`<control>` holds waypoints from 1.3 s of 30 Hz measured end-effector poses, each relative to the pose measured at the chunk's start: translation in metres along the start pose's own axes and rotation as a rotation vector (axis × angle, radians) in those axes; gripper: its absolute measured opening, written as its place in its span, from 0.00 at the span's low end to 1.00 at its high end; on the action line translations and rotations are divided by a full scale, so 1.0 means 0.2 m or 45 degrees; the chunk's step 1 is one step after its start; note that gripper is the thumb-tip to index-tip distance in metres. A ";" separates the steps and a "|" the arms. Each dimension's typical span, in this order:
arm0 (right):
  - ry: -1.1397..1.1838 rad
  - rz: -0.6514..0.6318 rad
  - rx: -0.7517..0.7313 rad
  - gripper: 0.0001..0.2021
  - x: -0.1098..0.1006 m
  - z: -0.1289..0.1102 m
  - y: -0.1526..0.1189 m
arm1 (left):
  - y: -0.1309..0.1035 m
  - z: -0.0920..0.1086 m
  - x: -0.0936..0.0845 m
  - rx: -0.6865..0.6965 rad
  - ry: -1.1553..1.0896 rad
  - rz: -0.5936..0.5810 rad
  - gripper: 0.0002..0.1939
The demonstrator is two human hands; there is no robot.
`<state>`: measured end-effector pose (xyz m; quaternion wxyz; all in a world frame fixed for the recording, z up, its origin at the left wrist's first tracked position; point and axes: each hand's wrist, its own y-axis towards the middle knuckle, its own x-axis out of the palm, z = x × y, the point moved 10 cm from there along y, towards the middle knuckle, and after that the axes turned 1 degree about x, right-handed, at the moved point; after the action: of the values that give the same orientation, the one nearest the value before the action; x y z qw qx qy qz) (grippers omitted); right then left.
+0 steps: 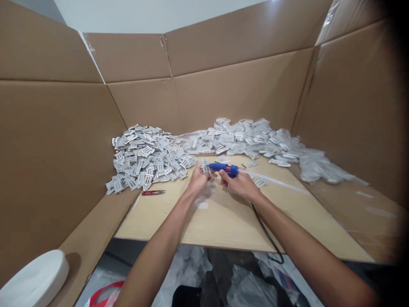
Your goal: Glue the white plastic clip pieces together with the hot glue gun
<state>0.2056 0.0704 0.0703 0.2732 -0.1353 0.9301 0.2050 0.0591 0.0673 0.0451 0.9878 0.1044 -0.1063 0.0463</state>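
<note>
My left hand (198, 181) is closed on a small flat grey piece with a white-lined slot pattern (205, 165), held above the table (153, 224). In my right hand (238, 184) is a blue hot glue gun (230, 170), its nozzle pointing left at the grey piece. Whether the nozzle touches it, I cannot tell. A long translucent glue stick (276, 181) sticks out of the gun's back, and a black cord (263, 232) hangs down over the table's front edge. Several similar pieces, such as one grey piece (249, 163), lie just beyond and beside my hands.
A big heap of loose grey pieces (150, 151) is at the back left. Red thread snips (153, 192) lie before it. Plastic-bagged pieces (246, 136) are piled along the back right. Cardboard walls (236, 89) enclose the table. A white round object (38, 277) sits at lower left.
</note>
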 end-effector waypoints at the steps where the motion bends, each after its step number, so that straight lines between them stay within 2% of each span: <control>1: -0.021 0.005 -0.005 0.28 0.00 0.00 0.00 | 0.00 0.00 0.00 -0.007 0.002 0.000 0.15; 8: 0.003 0.053 -0.031 0.26 -0.01 0.00 0.01 | 0.00 0.00 0.01 0.001 -0.006 -0.017 0.16; 17: -0.029 0.076 0.066 0.25 -0.02 0.03 0.01 | -0.01 0.03 0.01 0.076 -0.046 -0.026 0.15; 26: -0.020 0.061 0.055 0.20 -0.01 0.00 0.00 | 0.01 0.00 -0.01 0.095 0.048 -0.006 0.15; 29: -0.076 0.063 -0.048 0.21 -0.01 -0.05 -0.01 | 0.00 0.01 -0.04 0.143 0.241 0.044 0.12; 34: -0.257 -0.021 -0.273 0.16 0.05 -0.16 -0.04 | -0.06 0.11 -0.06 0.349 0.607 0.110 0.09; 36: -0.461 0.000 -0.298 0.11 0.07 -0.18 -0.05 | -0.07 0.12 -0.05 0.376 0.644 0.085 0.09; 39: -0.692 0.121 -0.249 0.06 0.03 -0.18 -0.05 | -0.06 0.07 -0.06 0.300 0.550 0.088 0.17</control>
<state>0.1884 0.0443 0.0904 0.4881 -0.0574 0.8038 0.3350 0.0451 0.0526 0.0529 0.9664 0.2029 0.1099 0.1135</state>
